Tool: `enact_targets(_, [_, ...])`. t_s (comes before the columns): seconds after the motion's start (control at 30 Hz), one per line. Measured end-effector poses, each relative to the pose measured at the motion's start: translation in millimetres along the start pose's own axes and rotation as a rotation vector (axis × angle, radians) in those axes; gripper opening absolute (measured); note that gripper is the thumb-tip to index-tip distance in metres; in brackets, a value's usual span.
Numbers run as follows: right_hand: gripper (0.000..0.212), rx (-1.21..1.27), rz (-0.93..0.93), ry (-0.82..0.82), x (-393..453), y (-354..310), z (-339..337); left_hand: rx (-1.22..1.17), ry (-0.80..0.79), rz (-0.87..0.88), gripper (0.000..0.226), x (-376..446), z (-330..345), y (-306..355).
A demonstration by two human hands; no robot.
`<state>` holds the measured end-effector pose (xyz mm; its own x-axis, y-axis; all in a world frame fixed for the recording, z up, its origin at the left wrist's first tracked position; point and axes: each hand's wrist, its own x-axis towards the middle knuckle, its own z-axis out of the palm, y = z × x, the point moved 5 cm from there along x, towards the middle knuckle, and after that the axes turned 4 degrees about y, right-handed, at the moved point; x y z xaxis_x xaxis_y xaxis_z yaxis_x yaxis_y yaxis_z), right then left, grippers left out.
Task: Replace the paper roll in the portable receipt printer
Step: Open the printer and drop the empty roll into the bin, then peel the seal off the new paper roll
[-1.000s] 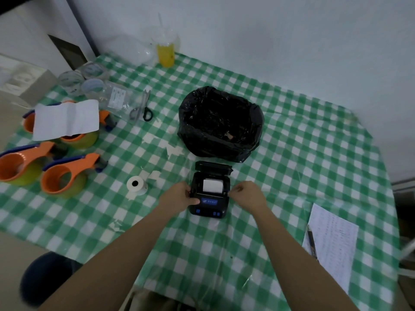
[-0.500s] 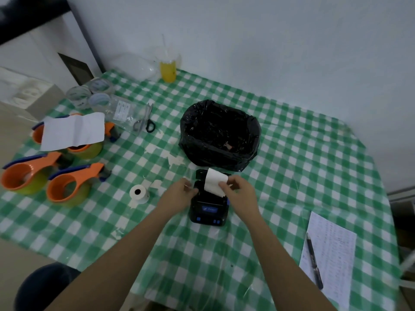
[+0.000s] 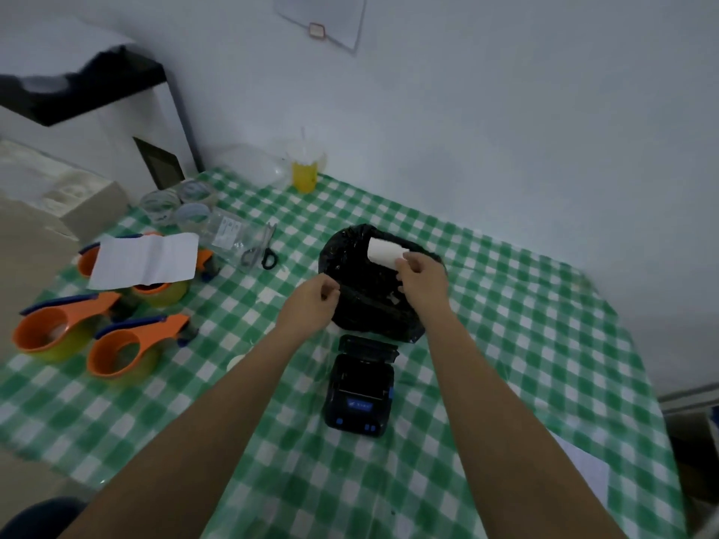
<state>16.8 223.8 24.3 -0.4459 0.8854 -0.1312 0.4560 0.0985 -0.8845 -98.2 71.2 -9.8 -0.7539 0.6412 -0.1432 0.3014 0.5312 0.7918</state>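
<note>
printer (image 3: 360, 387) sits open and empty of its roll on the checked cloth, old roll (image 3: 385, 253) pinched in my right hand (image 3: 422, 280) over the black bin (image 3: 350, 305), left hand (image 3: 313, 303) loosely curled holding nothing i can see; new roll not yet loaded, lid unclosed.

No words or numbers can be read here. The printer (image 3: 358, 390), near the front edge of the table (image 3: 525, 344), has a small blue label on its front, but the marks on it are too blurry to read. A clear bag (image 3: 229, 231) near the table's far left corner has a white label with tiny print, also too small to read.
</note>
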Motion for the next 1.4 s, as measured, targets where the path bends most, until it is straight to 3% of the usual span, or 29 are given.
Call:
enact_targets(0.07, [0.04, -0.064, 0.03, -0.07, -4.0, 8.3, 13.1, 0.004, 0.018, -0.02, 0.022, -4.6, -3.9, -7.4])
enact_targets(0.27, [0.025, -0.107, -0.111, -0.249, -53.7, 17.1, 54.0, 0.127, 0.083, -0.112, 0.026, -22.4, -23.6, -69.1])
enact_targets(0.5, [0.023, -0.262, -0.179, -0.437, -88.6, 42.4, 97.6, 0.427, -0.077, -0.256, 0.07, -50.7, -33.3, -146.8])
enact_targets(0.87, [0.021, -0.312, -0.092, -0.547, -106.5, 62.0, 115.7, 0.438, -0.083, -0.295, 0.048, -53.6, -27.5, -173.4])
enact_targets(1.0, [0.02, -0.297, -0.075, -0.516, -103.7, 69.1, 107.8, 0.303, 0.003, -0.224, 0.052, -51.5, -32.5, -157.6])
enact_targets(1.13, [0.022, -0.172, -0.076, -0.438, -100.0, 63.6, 95.4, 0.004, 0.042, -0.074, 0.046, -52.1, -33.1, -114.5])
enact_targets(1.3, [0.038, 0.149, 0.02, -0.468, -95.1, 49.0, 71.5, -0.336, -0.111, 0.015, 0.035, -58.2, -19.8, -58.0])
enact_targets(1.4, [0.028, 0.328, 0.058, -0.447, -97.2, 42.3, 49.4, -0.422, -0.188, 0.065, 0.037, -62.2, -10.6, -34.8])
